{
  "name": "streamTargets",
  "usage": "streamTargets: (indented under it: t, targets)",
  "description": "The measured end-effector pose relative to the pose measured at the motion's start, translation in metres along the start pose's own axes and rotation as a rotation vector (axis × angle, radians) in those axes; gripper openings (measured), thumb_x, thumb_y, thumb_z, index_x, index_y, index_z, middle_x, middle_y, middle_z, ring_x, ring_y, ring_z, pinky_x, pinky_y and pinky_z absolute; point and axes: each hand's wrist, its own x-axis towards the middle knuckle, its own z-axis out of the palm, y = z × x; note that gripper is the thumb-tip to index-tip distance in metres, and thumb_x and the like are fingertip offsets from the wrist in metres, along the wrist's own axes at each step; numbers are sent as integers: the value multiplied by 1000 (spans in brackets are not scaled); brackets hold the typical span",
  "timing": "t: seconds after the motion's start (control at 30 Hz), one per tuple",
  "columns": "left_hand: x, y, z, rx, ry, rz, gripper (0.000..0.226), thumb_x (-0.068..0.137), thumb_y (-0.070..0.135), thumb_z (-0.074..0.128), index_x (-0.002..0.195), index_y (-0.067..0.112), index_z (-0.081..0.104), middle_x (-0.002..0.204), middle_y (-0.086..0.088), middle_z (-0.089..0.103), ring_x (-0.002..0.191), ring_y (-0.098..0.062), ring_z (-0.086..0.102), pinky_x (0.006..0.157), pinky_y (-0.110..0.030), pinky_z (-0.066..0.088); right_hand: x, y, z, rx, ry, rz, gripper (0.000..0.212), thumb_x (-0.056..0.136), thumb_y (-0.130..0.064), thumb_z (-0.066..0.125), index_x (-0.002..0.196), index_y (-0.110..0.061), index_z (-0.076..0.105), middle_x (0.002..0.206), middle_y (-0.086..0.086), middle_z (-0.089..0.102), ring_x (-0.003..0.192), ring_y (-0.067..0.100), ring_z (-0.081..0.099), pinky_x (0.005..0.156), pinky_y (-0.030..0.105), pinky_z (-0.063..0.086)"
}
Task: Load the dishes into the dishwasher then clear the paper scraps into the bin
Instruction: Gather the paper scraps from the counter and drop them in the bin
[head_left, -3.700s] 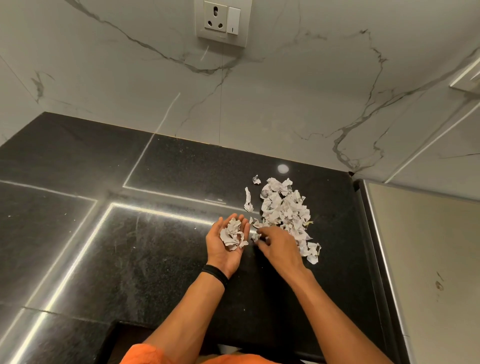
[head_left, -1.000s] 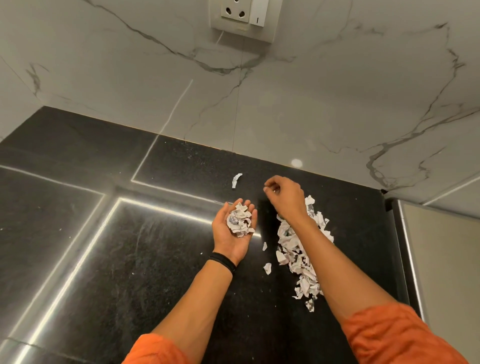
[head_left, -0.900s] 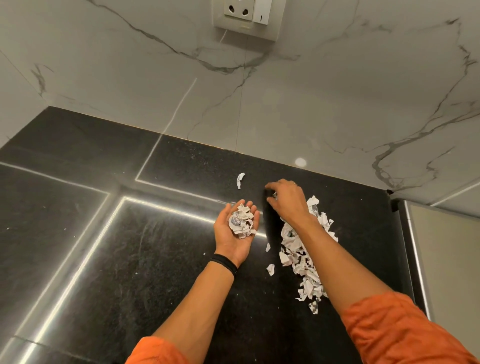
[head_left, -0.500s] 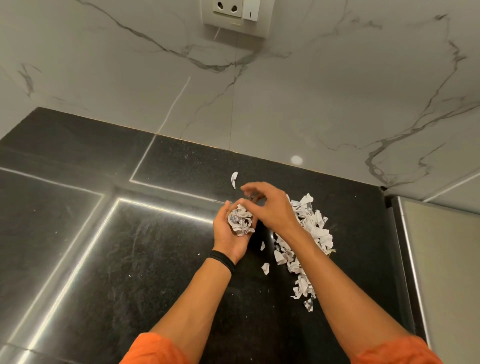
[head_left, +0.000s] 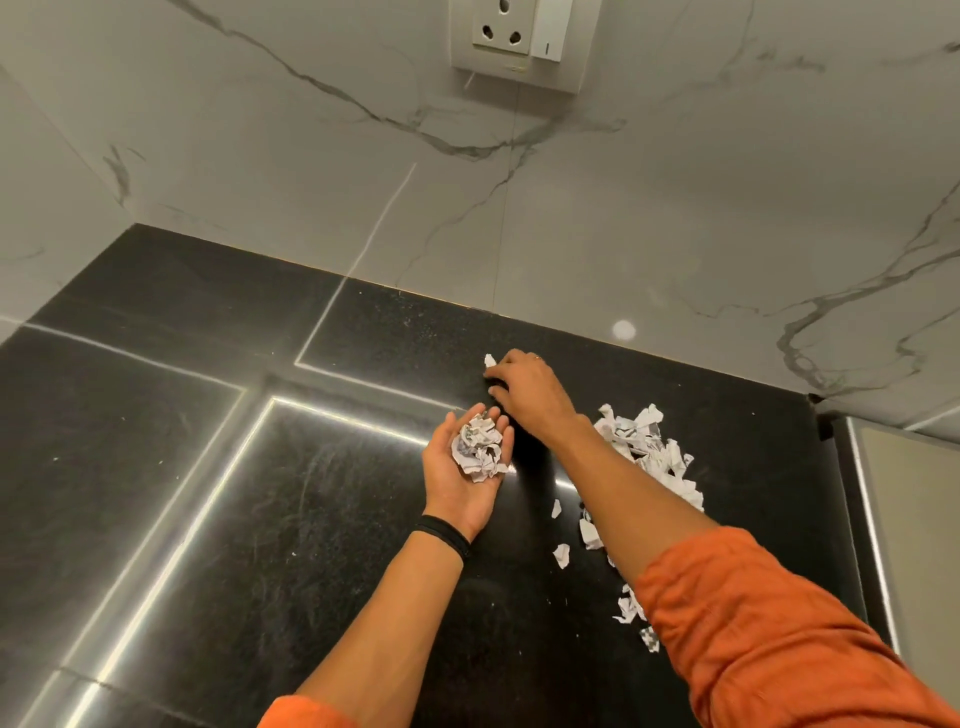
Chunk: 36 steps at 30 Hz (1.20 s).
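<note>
The left grip lies palm up just over the desk, its fingers cupped round a handful of scraps. Held so, it works as a bowl that can take more pieces without having to travel. The right grip reaches past it toward the wall, fingertips down on a stray scrap that lies alone just beyond the left grip. Whether those fingers have closed on the piece or only touch it cannot be told. The main pile sits on the desk to the right of both grips, partly hidden under the right forearm, and a few loose bits lie between the two arms, nearer the person than either grip. The outlier probably gets its own reach because it lies too far out to be swept in with the heap. No bin or dishwasher shows, and most of the paper is on the desk, so the clearing looks only partly done.
</note>
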Motion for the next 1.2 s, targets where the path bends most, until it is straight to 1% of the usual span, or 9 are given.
streamTargets:
  t: [0.13,0.27,0.5,0.63,0.73,0.83,0.9,1.07,1.2]
  targets:
    - [2,3,-8,5,4,12,46,101,33,55,132,0,61,126,-20,65,111,-31,67,97,-42,54,-15,0,5,96,114,93,17,99,-18,60,110,-18,73,110,1,67,102,20,62,88,36,53]
    - [3,-4,-5,27,0,10,49,102,35,52,136,1,58,136,-22,61,116,-32,64,100,-41,52,-60,-15,-15,515,311,213,9,93,-23,69,102,-25,72,95,-13,68,87,3,63,79,23,54]
    - [-11,-17,-1,41,-83,-40,40,103,35,46,123,5,63,119,-21,66,105,-32,69,105,-45,50,-143,-30,-28,621,301,121,16,95,-37,69,107,-30,75,98,-19,71,95,2,62,83,17,48]
    - [-23,-19,-5,-93,-81,-59,36,103,26,46,124,1,62,118,-21,67,107,-32,67,87,-43,61,-168,2,-14,277,272,202,14,96,-28,67,108,-26,74,97,-11,72,91,8,64,83,29,52]
    - [-30,-21,-11,-101,-77,-66,36,103,28,47,123,1,62,119,-21,66,108,-32,65,90,-46,58,-181,9,7,-41,87,136,17,92,-35,66,106,-31,74,101,-10,71,97,18,64,81,34,40]
    - [-35,-24,-16,-74,-64,-71,39,103,31,48,123,0,62,116,-21,68,107,-33,66,92,-46,58,-187,1,14,-129,121,141,15,95,-31,63,104,-32,75,99,-11,69,95,18,60,75,33,22]
    - [-38,-24,-19,-56,-59,-62,43,103,33,48,128,0,61,119,-21,68,110,-33,66,98,-46,55,-190,-5,17,-115,181,172,14,94,-27,64,99,-31,76,95,-11,71,92,17,58,75,34,24]
    - [-37,-28,-22,29,-64,-43,51,103,37,45,139,2,56,138,-21,60,123,-35,60,104,-46,49,-190,-26,1,482,355,266,8,89,-33,72,95,-35,76,90,-21,71,86,2,60,80,29,51]
    - [-36,-41,-23,83,-79,-62,47,104,38,42,127,3,62,121,-24,65,122,-41,59,113,-56,41,-190,-50,-24,660,295,142,13,91,-30,74,103,-35,77,95,-19,74,91,2,67,81,19,52]
